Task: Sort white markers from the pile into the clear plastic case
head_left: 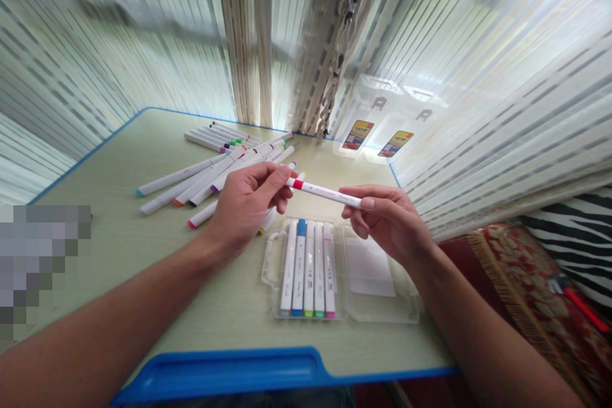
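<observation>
A white marker [325, 192] with a red band is held level above the table, pinched at both ends. My left hand [253, 201] closes on its red-banded end, and my right hand [389, 217] grips the other end between thumb and fingers. Below them lies an opened clear plastic case [268, 261]. Several markers [308, 274] stand side by side in its left half, with blue, green and pink ends toward me. A white paper sheet [370, 268] shows in its right half. My left hand partly hides the loose markers behind it.
Loose white markers [201, 182] with coloured ends are heaped at the back left of the table [191, 299]. Two clear cases with labels [357, 134] stand at the back right. A blue tray edge [229, 366] runs along the front. String curtains [167, 64] hang behind.
</observation>
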### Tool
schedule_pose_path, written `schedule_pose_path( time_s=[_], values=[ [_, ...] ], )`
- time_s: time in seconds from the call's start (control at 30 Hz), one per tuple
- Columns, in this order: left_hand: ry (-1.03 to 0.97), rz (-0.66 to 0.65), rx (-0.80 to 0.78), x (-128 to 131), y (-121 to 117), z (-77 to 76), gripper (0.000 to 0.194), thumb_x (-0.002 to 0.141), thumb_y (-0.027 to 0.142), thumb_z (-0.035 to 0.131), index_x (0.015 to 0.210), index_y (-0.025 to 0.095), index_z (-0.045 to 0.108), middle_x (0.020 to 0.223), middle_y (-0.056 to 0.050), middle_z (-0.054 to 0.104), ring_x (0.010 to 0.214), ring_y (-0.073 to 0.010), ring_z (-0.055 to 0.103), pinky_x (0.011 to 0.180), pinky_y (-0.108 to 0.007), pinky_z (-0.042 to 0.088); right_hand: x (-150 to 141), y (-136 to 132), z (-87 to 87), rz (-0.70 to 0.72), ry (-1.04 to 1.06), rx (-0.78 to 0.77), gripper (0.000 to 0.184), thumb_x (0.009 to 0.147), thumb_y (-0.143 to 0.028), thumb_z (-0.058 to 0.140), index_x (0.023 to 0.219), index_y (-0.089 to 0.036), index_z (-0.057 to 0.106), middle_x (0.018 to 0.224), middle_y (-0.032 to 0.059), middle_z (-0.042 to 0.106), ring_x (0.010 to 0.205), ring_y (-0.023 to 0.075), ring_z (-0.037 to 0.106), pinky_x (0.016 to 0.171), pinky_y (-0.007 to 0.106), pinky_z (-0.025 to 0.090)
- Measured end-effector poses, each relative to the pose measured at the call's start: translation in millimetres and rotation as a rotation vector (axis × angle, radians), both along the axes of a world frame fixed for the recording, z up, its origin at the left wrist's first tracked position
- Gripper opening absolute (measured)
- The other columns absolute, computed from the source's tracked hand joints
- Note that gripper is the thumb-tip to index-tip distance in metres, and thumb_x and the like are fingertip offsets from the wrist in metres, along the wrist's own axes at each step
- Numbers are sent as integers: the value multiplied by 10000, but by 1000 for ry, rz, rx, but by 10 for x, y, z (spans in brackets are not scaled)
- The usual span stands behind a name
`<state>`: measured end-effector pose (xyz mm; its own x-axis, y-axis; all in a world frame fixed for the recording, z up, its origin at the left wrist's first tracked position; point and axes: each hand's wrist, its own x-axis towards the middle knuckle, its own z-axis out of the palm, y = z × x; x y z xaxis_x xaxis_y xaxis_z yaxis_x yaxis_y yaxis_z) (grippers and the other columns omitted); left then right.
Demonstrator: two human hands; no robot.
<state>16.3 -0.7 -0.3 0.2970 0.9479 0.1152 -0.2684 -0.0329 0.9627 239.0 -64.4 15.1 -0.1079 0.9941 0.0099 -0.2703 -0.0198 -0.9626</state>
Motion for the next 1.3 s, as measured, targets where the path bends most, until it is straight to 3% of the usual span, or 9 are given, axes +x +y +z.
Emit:
schedule_pose_path(
  time_s=[0.4, 0.67, 1.03, 1.3],
  values=[
    [-4, 5, 20, 12, 2, -7, 172, 874, 312, 717, 840, 145, 740, 627, 1, 655, 501, -72, 555, 475, -170, 436, -14, 8, 12, -48, 27, 4, 248, 770, -168, 648, 940, -178, 829, 704, 77, 778, 415, 90, 535, 416, 217, 391],
    [56, 21, 44, -1, -25, 36, 211, 824, 350, 780, 799, 143, 751, 598, -5, 679, 443, -78, 557, 422, -185, 424, -48, 26, -3, -139, -36, 35, 148, 768, -219, 774, 904, -200, 828, 701, 52, 767, 434, 71, 528, 412, 200, 401],
    [-63, -111, -35, -18, -72, 44, 262, 904, 305, 657, 1020, 93, 759, 774, -93, 756, 573, -126, 644, 545, -231, 507, -17, 75, -34, -253, -21, 13, 133, 759, -241, 769, 869, -180, 812, 678, 46, 745, 435, 71, 503, 400, 202, 388],
    [115, -49, 95, -5, -118, 105, 279, 895, 246, 639, 1066, 55, 749, 800, -90, 761, 538, -114, 639, 544, -240, 526, -5, 90, -49, -280, -62, 53, 114, 763, -231, 758, 854, -178, 801, 656, 43, 732, 430, 74, 502, 397, 206, 374]
  ],
)
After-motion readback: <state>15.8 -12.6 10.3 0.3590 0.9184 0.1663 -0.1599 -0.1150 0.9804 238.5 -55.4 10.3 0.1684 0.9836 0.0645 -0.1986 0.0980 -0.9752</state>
